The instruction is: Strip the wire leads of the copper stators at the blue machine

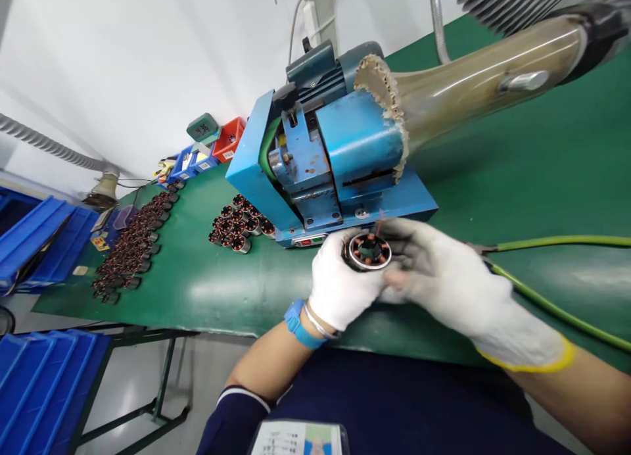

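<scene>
My left hand [340,284], in a white glove, is closed around a motor stator [369,251], a ring with copper windings and a shiny metal rim facing up. Against the stator's right and far sides, my gloved right hand [434,264] curls its fingers; they are slightly blurred, and one bare fingertip shows. A thin reddish wire [379,221] sticks up from the stator's far edge beside the right fingers. Both hands are just in front of a blue belt-driven machine [359,146], above the green table [227,284].
Several stators [239,221] stand left of the machine, and a long block of more stators [135,244] lies farther left. A beige suction pipe [463,73] meets the machine. Green cables or handles [562,244] lie at right. Red bin [229,139] and blue bins [203,159] line the wall.
</scene>
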The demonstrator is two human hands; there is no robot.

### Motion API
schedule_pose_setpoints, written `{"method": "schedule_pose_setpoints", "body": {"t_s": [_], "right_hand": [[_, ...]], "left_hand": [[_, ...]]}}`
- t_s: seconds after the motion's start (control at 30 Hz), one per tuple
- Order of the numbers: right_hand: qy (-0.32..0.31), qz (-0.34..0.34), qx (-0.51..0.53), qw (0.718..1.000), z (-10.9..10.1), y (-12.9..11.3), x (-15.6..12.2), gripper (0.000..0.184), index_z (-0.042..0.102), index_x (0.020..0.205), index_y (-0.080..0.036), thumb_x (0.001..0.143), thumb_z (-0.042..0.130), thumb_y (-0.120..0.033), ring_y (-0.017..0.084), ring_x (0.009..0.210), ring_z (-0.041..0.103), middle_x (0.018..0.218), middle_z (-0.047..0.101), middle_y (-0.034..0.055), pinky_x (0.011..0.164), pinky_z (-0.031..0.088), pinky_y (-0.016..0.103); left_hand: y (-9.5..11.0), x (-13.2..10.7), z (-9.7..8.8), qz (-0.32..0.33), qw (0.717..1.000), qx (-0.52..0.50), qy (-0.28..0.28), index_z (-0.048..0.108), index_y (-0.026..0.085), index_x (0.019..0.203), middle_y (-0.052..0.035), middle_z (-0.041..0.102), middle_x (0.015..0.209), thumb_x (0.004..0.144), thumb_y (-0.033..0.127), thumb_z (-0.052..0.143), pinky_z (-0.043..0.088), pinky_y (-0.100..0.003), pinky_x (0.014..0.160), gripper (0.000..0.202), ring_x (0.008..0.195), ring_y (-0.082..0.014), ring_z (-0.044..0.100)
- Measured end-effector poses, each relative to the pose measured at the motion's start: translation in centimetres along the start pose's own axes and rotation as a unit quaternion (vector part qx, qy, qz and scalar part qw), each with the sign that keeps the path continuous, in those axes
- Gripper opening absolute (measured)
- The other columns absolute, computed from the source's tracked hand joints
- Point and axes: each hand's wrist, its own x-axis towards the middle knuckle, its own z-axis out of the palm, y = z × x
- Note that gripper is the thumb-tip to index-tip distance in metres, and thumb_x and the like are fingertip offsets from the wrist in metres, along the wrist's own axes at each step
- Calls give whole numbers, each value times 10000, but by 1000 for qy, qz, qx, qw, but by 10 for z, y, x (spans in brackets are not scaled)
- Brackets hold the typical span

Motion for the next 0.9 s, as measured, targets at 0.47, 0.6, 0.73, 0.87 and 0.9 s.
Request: {"method": "schedule_pose_setpoints", "body": {"t_s": [0.47,0.6,0.73,0.87,0.9], "right_hand": [[40,-194,-300,933,19,-25,49,446,748,1154,-191,765,717,-408,331,847,737,987,749,113,850,641,508],[54,-223,-300,926,18,-19,49,443,740,1163,-209,790,716,-446,349,919,736,1066,751,134,865,638,499],[60,-216,-273,935,20,-17,52,422,740,1129,-197,782,704,-435,339,875,736,1012,753,125,856,641,509],[74,-239,-262,932,21,-12,42,414,729,1137,-191,800,676,-426,330,885,737,1018,750,120,852,647,503],[74,-256,-266,926,20,-9,36,407,721,1150,-200,819,677,-433,328,897,736,1039,747,121,839,651,493]], "left_hand": [[18,67,2,123,986,104,47,662,213,1012,-72,808,1006,720,334,905,597,-372,902,399,961,-263,765],[18,68,2,138,983,115,47,649,216,991,-63,802,994,718,342,907,595,-362,879,397,933,-251,759],[24,70,2,138,981,129,40,647,219,962,-64,795,949,724,359,908,595,-361,835,380,899,-255,759],[20,63,-1,170,979,108,40,660,200,975,-101,779,945,730,414,909,606,-384,816,410,890,-271,759],[15,58,-2,188,977,95,40,661,197,990,-104,773,963,712,430,919,610,-389,827,445,902,-272,756]]}}
